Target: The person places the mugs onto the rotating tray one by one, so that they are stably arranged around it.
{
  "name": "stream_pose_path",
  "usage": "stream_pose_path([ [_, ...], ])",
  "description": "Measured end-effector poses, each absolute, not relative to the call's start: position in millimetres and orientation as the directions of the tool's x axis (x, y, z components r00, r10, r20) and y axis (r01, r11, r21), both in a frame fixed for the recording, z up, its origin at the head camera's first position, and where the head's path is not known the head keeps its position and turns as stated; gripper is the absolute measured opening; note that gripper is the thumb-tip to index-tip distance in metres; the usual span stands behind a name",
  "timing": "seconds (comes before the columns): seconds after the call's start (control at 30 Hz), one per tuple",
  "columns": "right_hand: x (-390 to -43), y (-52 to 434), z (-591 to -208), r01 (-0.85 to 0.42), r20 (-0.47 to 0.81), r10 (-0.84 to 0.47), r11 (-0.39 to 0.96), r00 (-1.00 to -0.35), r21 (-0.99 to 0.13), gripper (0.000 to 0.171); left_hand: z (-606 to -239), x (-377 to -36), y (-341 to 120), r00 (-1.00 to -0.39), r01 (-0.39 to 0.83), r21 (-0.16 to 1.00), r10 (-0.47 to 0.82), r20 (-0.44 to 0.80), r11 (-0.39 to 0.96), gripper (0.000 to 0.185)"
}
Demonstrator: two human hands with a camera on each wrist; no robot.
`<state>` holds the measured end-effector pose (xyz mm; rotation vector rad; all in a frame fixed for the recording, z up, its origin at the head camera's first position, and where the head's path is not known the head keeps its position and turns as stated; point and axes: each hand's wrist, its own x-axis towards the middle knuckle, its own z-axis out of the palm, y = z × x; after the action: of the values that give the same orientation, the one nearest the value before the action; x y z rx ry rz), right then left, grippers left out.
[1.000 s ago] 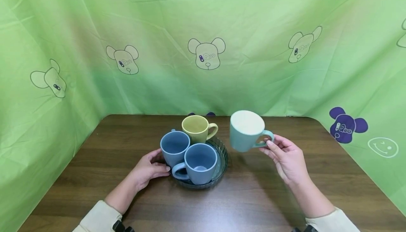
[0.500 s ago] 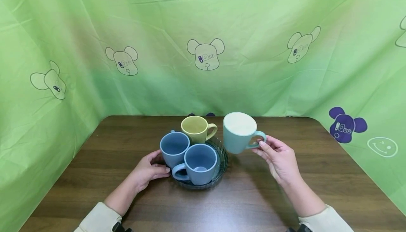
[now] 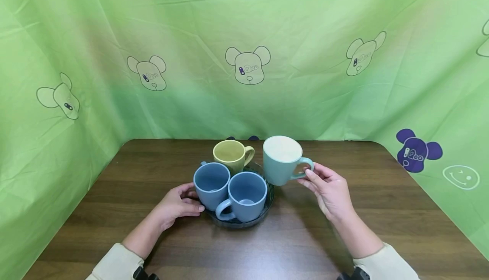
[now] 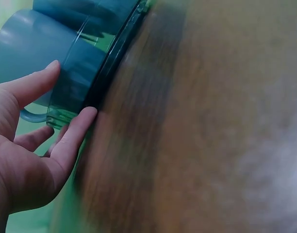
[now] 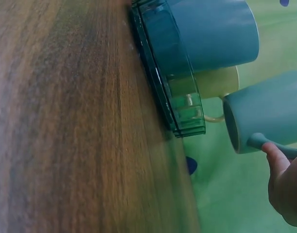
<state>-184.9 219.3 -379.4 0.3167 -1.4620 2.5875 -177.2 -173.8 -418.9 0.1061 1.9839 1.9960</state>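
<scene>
My right hand (image 3: pixel 326 190) pinches the handle of a light teal mug (image 3: pixel 280 167) with a white inside. The mug is upright and raised, just beyond the right rim of a dark, clear glass tray (image 3: pixel 270 199). Inside the tray stand a yellow-green mug (image 3: pixel 229 151) at the back, a blue mug (image 3: pixel 211 184) at the left and another blue mug (image 3: pixel 247 197) at the front. My left hand (image 3: pixel 175 207) touches the tray's left side, fingers fairly straight and spread. In the left wrist view, its fingertips (image 4: pixel 89 114) meet the tray wall near the base.
A brown wooden table (image 3: pixel 244 254) carries the tray. Green cloth (image 3: pixel 244 110) printed with bear heads hangs behind and along both sides.
The right hand has carried the teal mug left, toward the tray. Lately the tray's mugs have turned slightly: the front blue one moved right, the yellow-green one left. The left hand stays at the tray.
</scene>
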Motion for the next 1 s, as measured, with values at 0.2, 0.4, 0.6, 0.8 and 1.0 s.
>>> stream_pose_path([
  [0.2, -186.6, 215.3, -380.6, -0.234, 0.251, 0.038, -0.514, -0.967, -0.825, 0.025, -417.1, -181.8, -177.3, -0.943, -0.184, 0.983, 0.277, -0.185, 0.028, 0.08],
  [0.4, -188.9, 213.1, -382.7, -0.232, 0.237, 0.055, -0.504, -0.97, -0.832, 0.022, -418.3, -189.0, -184.2, -0.939, -0.179, 0.984, 0.298, -0.17, -0.003, 0.081],
  [0.6, -191.1, 210.7, -383.3, -0.213, 0.211, 0.059, -0.481, -0.976, -0.85, 0.02, -421.3, -192.4, -186.6, -0.931, -0.2, 0.978, 0.324, -0.17, -0.062, 0.075],
  [0.8, -192.9, 206.8, -384.3, -0.208, 0.202, 0.064, -0.468, -0.977, -0.859, 0.025, -425.5, -192.7, -184.9, -0.936, -0.187, 0.978, 0.319, -0.15, -0.091, 0.072],
  [1.0, -194.6, 201.2, -384.9, -0.213, 0.205, 0.069, -0.466, -0.976, -0.858, 0.024, -427.9, -190.5, -182.1, -0.944, -0.177, 0.98, 0.296, -0.142, -0.095, 0.074],
])
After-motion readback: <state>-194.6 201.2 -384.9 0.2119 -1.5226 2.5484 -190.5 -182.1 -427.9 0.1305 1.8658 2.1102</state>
